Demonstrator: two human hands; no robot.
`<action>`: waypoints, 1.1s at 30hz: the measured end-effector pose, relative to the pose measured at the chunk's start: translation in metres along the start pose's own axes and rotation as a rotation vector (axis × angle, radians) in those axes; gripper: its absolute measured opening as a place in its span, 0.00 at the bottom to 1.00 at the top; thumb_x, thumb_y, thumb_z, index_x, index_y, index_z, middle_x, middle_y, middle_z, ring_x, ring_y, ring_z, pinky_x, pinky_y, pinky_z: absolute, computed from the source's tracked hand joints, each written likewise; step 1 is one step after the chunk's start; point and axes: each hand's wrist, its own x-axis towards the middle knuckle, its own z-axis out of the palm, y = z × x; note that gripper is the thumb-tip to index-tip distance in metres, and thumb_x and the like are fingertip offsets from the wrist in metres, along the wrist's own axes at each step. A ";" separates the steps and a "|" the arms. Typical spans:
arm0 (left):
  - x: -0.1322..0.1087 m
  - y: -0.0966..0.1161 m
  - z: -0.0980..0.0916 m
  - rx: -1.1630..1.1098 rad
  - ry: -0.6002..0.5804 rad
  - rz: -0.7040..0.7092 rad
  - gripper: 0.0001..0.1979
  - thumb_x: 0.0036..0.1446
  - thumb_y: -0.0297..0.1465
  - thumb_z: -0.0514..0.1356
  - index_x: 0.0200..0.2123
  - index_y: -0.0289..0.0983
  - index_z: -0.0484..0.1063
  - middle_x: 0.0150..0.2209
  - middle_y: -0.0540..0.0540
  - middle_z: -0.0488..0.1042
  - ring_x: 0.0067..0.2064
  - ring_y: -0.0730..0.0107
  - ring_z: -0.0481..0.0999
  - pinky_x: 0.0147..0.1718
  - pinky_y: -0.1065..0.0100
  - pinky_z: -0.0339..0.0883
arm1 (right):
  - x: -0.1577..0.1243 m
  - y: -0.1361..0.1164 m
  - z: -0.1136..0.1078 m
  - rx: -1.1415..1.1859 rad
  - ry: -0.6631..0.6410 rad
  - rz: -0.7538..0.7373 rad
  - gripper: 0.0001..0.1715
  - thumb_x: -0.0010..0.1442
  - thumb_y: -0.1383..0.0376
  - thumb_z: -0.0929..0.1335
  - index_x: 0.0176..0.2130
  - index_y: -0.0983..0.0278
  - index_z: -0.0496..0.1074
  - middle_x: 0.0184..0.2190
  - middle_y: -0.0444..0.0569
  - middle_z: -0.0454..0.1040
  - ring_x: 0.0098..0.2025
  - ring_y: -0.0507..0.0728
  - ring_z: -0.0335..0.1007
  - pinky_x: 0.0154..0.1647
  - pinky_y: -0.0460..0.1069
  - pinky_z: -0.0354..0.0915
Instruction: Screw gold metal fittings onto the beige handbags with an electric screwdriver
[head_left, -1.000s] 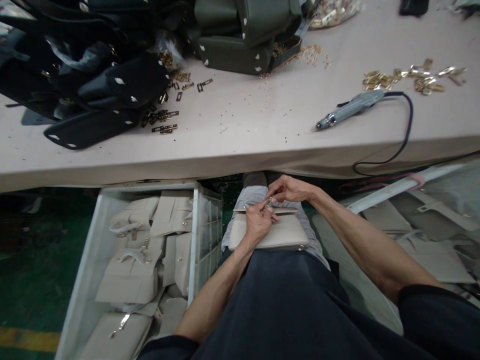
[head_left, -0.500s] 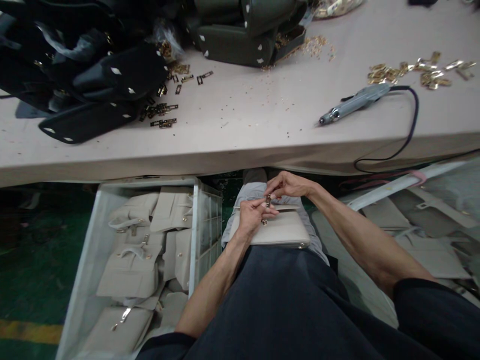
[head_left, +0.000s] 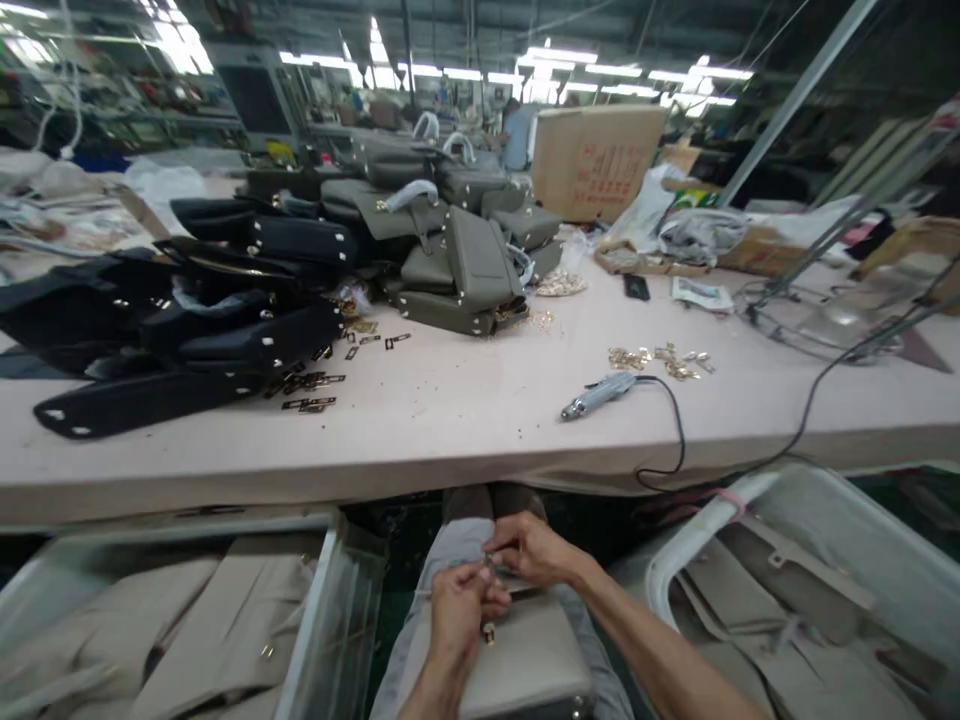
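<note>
A beige handbag [head_left: 536, 655] lies across my lap, below the table edge. My left hand [head_left: 461, 608] rests on its top with fingers curled round a small metal clasp [head_left: 488, 632]. My right hand [head_left: 529, 550] meets it from the right, fingertips pinched on the same fitting at the bag's flap. Both hands touch each other over the bag. The fitting itself is mostly hidden by the fingers.
A pink worktable [head_left: 465, 420] holds an electric screwdriver [head_left: 600, 394] with its black cord, gold hardware [head_left: 660, 360], black bags [head_left: 187, 320] and olive bags [head_left: 457, 250]. A clear bin of beige bags [head_left: 187, 630] stands left; another bin [head_left: 795, 580] right. Cardboard box [head_left: 600, 160] behind.
The view has tilted up, so the factory hall now shows and my hands sit at the bottom edge. Both hands stay on the clasp of the beige bag.
</note>
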 end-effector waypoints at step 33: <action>0.010 0.006 -0.002 -0.016 -0.007 0.056 0.26 0.35 0.51 0.72 0.22 0.32 0.75 0.19 0.42 0.75 0.19 0.68 0.73 0.18 0.72 0.63 | 0.087 0.017 -0.262 1.263 1.371 0.013 0.12 0.52 0.69 0.70 0.33 0.62 0.62 0.29 0.41 0.71 0.21 0.47 0.64 0.25 0.43 0.71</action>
